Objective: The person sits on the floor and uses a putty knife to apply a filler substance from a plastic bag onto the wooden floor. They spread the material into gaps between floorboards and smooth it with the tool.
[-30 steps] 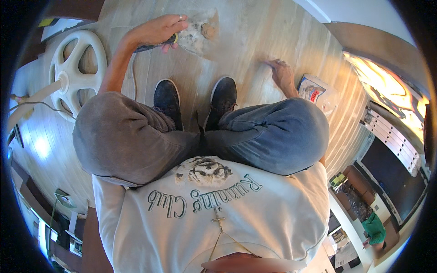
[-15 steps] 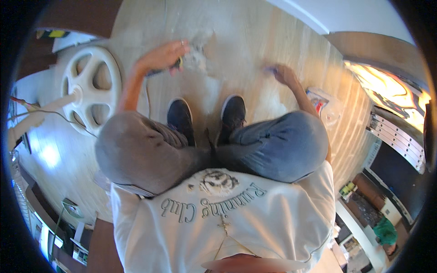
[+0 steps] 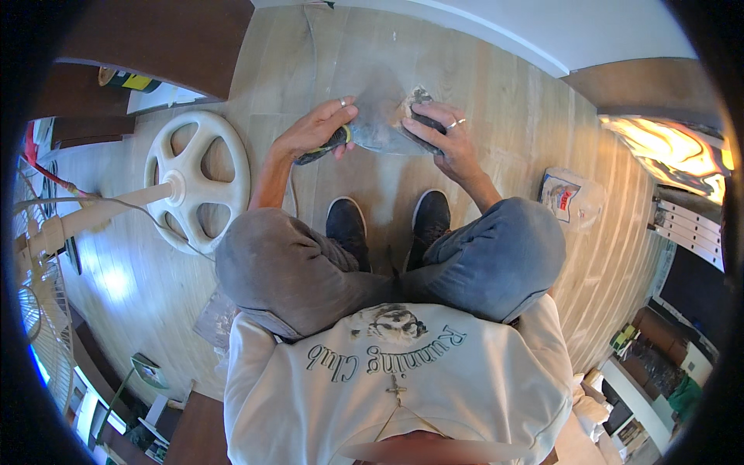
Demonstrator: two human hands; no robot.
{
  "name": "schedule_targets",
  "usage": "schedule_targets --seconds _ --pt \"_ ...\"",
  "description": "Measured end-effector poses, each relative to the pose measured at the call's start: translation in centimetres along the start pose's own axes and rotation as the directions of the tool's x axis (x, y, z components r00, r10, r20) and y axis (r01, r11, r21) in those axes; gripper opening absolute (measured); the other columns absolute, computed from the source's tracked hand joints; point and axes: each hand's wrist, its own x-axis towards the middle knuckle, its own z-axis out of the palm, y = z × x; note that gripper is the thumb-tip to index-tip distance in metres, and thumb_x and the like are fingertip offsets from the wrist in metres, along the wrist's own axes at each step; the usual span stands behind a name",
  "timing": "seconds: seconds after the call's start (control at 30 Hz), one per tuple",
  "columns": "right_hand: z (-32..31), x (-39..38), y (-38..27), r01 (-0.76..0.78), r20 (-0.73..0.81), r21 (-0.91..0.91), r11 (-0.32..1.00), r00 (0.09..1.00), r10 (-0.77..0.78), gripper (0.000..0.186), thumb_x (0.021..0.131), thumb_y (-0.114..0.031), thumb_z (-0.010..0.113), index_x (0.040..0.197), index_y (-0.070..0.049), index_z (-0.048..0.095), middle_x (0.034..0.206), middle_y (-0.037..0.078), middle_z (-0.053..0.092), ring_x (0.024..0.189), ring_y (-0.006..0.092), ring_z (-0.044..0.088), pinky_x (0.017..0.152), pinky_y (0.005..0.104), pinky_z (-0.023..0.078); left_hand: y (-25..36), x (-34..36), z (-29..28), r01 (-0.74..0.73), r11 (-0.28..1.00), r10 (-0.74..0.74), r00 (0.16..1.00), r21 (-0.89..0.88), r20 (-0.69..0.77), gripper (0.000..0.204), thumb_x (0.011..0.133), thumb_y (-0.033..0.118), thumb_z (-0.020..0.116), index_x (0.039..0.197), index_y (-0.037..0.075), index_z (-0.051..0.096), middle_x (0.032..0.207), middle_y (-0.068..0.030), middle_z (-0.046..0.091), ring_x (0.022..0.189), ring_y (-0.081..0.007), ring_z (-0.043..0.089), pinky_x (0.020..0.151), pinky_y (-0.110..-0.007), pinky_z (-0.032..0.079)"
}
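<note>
My left hand (image 3: 319, 130) is closed round the black and yellow handle of a broad putty knife (image 3: 375, 138), held low over the wood-look floor beyond my shoes. Its wide grey blade reaches across toward my other hand. My right hand (image 3: 456, 139) grips a smaller dark scraper (image 3: 426, 126), its edge smeared with pale and dark paste. This scraper meets or overlaps the right end of the broad blade; whether they touch is hard to tell. A ring shows on each hand. Part of the left handle is hidden by my fingers.
To the left stands a white spoked wheel-like base (image 3: 180, 186) with a pole. An opened plastic packet (image 3: 559, 198) lies on the floor at right. Brown furniture (image 3: 155, 39) stands at far left, a thin cable (image 3: 311, 39) near it, and a pale wall (image 3: 597, 27) beyond.
Both hands have come together from wide apart, bringing the two tools edge to edge. The left tool has left the greyish floor patch. My view has shifted slightly.
</note>
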Motion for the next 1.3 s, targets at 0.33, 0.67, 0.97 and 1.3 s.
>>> schedule_targets --seconds 0.33,0.67,0.97,1.3 --pt "4.5 -2.6 5.7 -0.642 0.129 0.705 0.303 0.535 0.835 0.036 0.103 -0.023 0.056 0.136 -0.008 0.06 0.13 0.007 0.065 0.119 0.0242 0.06 0.103 0.0425 0.046 -1.2 -3.8 -1.7 -0.162 0.968 0.084 0.929 -0.192 -0.36 0.031 0.106 0.037 0.052 0.116 0.009 0.056 0.076 -0.0048 0.059 0.054 -0.0111 0.055 0.048 -0.024 0.045" --pt "6.7 2.7 -0.1 -0.136 0.282 0.958 -0.251 0.321 0.904 0.028 0.104 -0.034 0.048 0.112 -0.011 0.059 0.101 0.003 0.068 0.088 0.017 0.062 0.068 0.0358 0.045 -5.5 0.9 2.6 -0.371 0.71 0.156 0.912 -0.599 -0.381 0.031 0.105 0.035 0.055 0.118 0.007 0.054 0.088 -0.007 0.062 0.067 -0.0138 0.052 0.063 -0.028 0.043" --pt "5.8 3.7 -1.4 -0.17 0.183 0.978 -0.123 0.398 0.899 0.03 0.103 -0.029 0.058 0.13 -0.016 0.062 0.116 0.001 0.068 0.107 0.0141 0.061 0.093 0.0355 0.047 -4.5 2.4 4.6 -0.333 0.765 0.173 0.931 -0.551 -0.323 0.031 0.107 0.038 0.051 0.117 0.01 0.057 0.084 -0.0031 0.058 0.072 -0.0137 0.054 0.066 -0.027 0.044" --pt "8.7 3.6 -2.8 -0.307 0.399 0.916 -0.258 0.645 0.651 0.039 0.105 -0.035 0.054 0.136 -0.011 0.06 0.117 0.002 0.068 0.114 0.0147 0.057 0.1 0.0352 0.042 -3.0 -0.7 4.7 -0.268 0.921 0.051 0.802 -0.282 -0.595 0.035 0.104 0.042 0.055 0.107 0.008 0.061 0.078 -0.0037 0.064 0.066 -0.0109 0.057 0.059 -0.024 0.042"
